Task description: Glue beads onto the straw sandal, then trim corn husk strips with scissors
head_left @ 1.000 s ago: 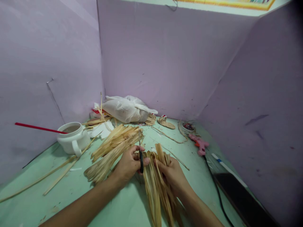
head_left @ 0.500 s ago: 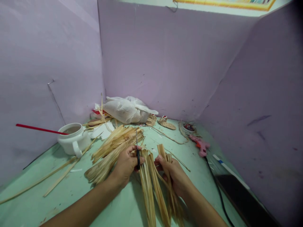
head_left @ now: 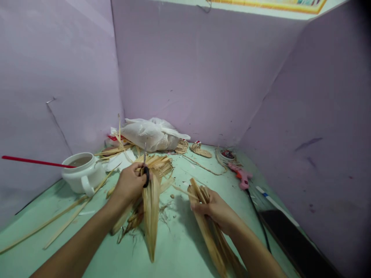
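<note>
My left hand (head_left: 131, 183) is closed around small black-handled scissors (head_left: 146, 177), their thin blade pointing up. A wide, pale dried leaf (head_left: 151, 220) hangs from the same hand, tapering to a point over the table. Beneath and behind that hand lies a pile of dried leaves (head_left: 159, 164), partly hidden by it. My right hand (head_left: 213, 208) grips a bundle of long tan dried leaves (head_left: 203, 227), whose lower ends run toward the near edge of the picture. Root-like fibres (head_left: 164, 212) and small scraps lie between the hands.
On the left stands a white mug (head_left: 82, 173) of liquid with a red stick (head_left: 37, 161). A white plastic bag (head_left: 153, 133) and small woven slippers (head_left: 200, 150) sit at the back. To the right are a pink glue gun (head_left: 242, 177), its cord and a dark flat object (head_left: 292, 239).
My hands have moved apart, the left one leftward with the scissors and a single leaf. The right hand has gathered the other strips into its bundle. The view has shifted slightly.
</note>
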The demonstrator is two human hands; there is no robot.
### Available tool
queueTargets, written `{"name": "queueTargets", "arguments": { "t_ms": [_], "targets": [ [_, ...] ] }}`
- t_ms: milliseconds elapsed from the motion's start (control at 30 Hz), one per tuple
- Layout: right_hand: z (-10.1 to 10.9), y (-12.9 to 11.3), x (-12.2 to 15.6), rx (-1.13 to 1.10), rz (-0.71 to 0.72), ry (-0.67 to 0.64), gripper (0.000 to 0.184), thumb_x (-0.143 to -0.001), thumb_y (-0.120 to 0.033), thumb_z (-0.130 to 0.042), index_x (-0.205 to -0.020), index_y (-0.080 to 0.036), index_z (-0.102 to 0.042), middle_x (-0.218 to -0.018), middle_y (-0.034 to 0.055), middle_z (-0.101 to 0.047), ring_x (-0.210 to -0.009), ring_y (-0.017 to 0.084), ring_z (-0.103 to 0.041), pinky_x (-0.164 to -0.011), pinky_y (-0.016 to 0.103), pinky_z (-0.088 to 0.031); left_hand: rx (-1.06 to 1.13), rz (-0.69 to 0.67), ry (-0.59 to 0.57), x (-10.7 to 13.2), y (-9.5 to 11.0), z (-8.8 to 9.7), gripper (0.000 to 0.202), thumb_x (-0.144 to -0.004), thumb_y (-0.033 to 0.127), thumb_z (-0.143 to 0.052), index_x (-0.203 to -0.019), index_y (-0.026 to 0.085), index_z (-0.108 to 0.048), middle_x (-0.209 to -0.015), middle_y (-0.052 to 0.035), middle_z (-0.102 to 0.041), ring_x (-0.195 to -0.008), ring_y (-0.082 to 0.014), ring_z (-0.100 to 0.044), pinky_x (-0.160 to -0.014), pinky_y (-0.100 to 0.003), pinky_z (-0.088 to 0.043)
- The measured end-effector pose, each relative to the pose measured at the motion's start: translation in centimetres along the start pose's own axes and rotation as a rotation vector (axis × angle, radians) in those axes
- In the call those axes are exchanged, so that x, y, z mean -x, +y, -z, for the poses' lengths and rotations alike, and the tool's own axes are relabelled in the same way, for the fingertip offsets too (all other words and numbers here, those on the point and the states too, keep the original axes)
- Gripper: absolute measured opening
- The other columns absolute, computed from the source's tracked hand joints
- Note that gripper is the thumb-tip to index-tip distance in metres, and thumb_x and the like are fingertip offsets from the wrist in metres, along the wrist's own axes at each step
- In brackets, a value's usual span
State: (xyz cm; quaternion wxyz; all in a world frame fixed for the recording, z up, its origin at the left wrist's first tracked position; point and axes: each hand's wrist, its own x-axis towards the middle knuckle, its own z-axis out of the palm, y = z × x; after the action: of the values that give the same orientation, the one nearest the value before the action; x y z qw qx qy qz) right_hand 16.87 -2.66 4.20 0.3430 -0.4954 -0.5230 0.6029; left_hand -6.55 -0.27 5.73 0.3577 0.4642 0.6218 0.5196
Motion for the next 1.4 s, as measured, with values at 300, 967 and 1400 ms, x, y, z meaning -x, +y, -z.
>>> {"name": "queueTargets", "arguments": {
  "t_ms": [300, 967, 1400],
  "targets": [
    [0.0, -0.4, 0.0, 0.069, 0.130, 0.182, 0.031, -0.054, -0.039, -0.073, -0.065, -0.018, -0.053, -0.057, -0.0042, -0.046, -0.054, 0.012, -0.039, -0.051, 0.024, -0.028, -0.060, -0.189, 0.100, 2.0, 2.1, 0.6, 0.037, -0.059, 0.030, -0.069, -0.091, 0.021, -0.054, -0.064, 0.0021, -0.060, -0.057, -0.0147, -0.055, -0.051, -0.021, -0.039],
    [-3.2, 0.5, 1.2, -0.397, -0.150, -0.135, 0.042, -0.053, -0.037, -0.077, -0.077, -0.019, -0.048, -0.065, -0.0034, -0.055, -0.051, 0.010, -0.051, -0.046, 0.022, -0.040, 0.451, 0.143, -0.423, 4.9, 0.0, -3.4, 0.049, -0.055, 0.022, -0.073, -0.094, 0.016, -0.045, -0.059, 0.0037, -0.058, -0.046, -0.0104, -0.054, -0.041, -0.020, -0.042],
    [0.7, -0.7, -0.1, -0.251, 0.163, 0.303, 0.045, -0.055, -0.035, -0.077, -0.090, -0.012, -0.062, -0.047, -0.0084, -0.039, -0.041, 0.004, -0.030, -0.040, 0.019, -0.022, -0.048, 0.039, -0.884, 3.2, 0.0, -1.0, 0.031, -0.066, 0.029, -0.052, -0.093, 0.014, -0.057, -0.067, -0.0011, -0.059, -0.057, -0.0123, -0.053, -0.048, -0.021, -0.036]
  ]
}}
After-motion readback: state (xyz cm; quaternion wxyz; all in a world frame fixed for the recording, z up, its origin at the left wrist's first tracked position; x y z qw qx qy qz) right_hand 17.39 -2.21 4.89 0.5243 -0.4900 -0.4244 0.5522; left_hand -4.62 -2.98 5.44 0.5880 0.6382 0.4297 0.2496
